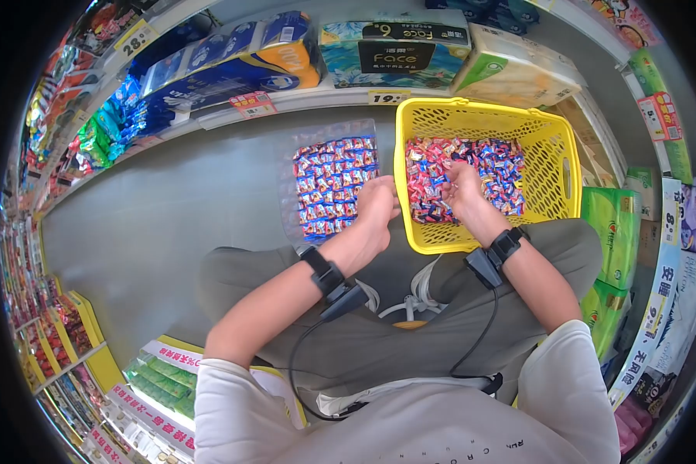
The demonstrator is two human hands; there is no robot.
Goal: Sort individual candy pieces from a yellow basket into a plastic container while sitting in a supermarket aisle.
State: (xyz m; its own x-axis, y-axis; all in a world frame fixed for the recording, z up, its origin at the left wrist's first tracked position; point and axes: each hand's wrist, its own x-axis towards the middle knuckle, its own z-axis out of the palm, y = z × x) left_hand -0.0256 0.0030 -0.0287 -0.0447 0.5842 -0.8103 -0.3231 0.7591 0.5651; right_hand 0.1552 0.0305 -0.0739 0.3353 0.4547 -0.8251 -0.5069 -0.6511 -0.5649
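A yellow plastic basket (489,106) stands in front of my crossed legs and holds a heap of small wrapped candies (495,166) in red, blue and pink. My right hand (464,191) is inside it, over the candies, with its fingers curled together; what they pinch is too small to make out. Left of the basket lies a clear plastic tray (288,182) with wrapped candies (329,182) set in neat rows. My left hand (377,203) is at the tray's right edge, close to the basket wall, fingers curled in and their contents hidden.
Shelves with tissue packs (394,58) and a blue multipack (232,58) run along the back. Green packs (609,232) stand close on the right. Grey floor (162,209) extends to the left, with snack racks (62,332) beyond. Cables hang from both wrist straps.
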